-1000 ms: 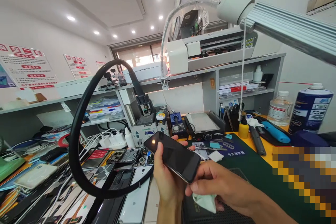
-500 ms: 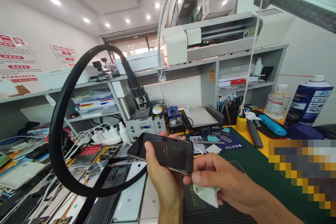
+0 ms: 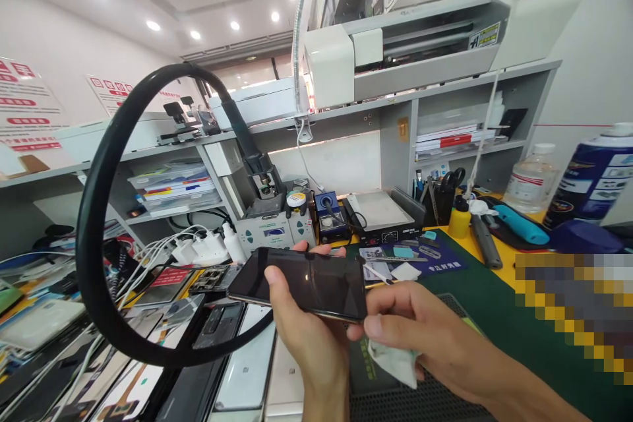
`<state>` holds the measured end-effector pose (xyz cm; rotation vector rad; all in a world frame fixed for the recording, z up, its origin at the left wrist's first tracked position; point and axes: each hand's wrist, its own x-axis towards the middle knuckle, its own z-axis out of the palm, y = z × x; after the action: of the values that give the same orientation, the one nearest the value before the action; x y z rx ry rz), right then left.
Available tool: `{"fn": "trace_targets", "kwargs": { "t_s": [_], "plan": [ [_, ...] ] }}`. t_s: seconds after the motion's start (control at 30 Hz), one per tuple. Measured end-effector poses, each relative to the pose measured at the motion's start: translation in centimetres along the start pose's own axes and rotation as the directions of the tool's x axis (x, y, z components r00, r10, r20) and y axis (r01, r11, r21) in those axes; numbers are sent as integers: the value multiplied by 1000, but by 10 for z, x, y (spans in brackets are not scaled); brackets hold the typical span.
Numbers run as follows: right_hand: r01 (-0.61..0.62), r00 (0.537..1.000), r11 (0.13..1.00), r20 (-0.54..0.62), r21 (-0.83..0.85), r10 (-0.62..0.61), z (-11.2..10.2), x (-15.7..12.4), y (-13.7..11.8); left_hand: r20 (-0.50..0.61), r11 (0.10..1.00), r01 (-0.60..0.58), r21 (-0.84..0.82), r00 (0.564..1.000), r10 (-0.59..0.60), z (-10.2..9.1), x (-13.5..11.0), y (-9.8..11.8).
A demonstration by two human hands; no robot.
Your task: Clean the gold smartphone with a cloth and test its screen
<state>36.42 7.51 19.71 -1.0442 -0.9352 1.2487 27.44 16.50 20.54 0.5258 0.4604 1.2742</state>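
Observation:
A dark-screened smartphone (image 3: 316, 280) lies across the palm of my left hand (image 3: 306, 336), screen up, its thumb on the front near the left end and fingertips showing past the far edge. My right hand (image 3: 420, 336) is closed at the phone's right end, thumb and index finger by its near corner. A crumpled white cloth (image 3: 395, 362) hangs below the right fingers, tucked in that hand. Whether the right fingertips press on the phone is hard to make out.
A thick black hose (image 3: 93, 211) loops up on the left, over several phones (image 3: 246, 369) laid in rows. Behind stand a rework station (image 3: 274, 234) and a soldering station (image 3: 330, 214). On the right are a yellow bottle (image 3: 459, 219), a clear bottle (image 3: 531, 178) and a spray can (image 3: 588, 178).
The view has tilted and shifted slightly. Both hands keep the same hold on the phone and the cloth, with the phone turned a little.

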Motion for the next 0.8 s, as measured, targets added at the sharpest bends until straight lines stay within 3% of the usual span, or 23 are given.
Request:
{"fn": "trace_targets", "kwargs": {
  "t_s": [0.43,0.8],
  "plan": [
    [-23,999,990,-38,136,29,5,3,-1,-92,992,-101,71,990,107,4,-1,-2],
    [-27,999,986,-39,163,34,3,3,3,-65,989,-123,82,990,129,-2,1,-5]
  ]
}}
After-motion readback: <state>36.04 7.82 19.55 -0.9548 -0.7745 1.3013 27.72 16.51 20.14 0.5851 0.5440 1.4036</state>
